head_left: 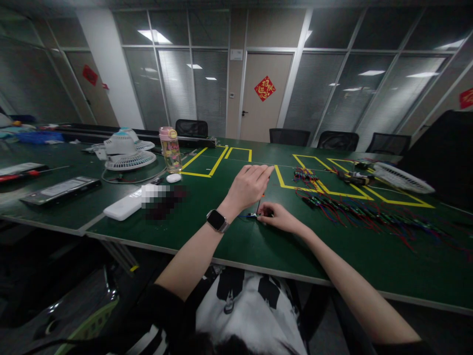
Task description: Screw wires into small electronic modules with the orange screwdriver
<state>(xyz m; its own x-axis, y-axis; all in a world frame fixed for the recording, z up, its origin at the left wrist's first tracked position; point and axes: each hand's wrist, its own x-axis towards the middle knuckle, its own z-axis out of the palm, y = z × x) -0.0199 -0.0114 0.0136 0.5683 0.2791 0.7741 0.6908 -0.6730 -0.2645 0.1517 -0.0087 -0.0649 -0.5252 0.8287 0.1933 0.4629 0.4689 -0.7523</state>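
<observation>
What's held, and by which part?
The left hand holds what looks like a screwdriver by its upper end; the right hand seemingly holds a small circuit board at its right end.

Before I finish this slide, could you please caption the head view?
Left hand holds thin tool; right hand touches small board.

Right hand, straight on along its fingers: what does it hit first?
Looks like the small wired board, right at the fingertips of the right hand. The thin tool shaft comes down at about the same spot, so depth order there is unclear.
</observation>
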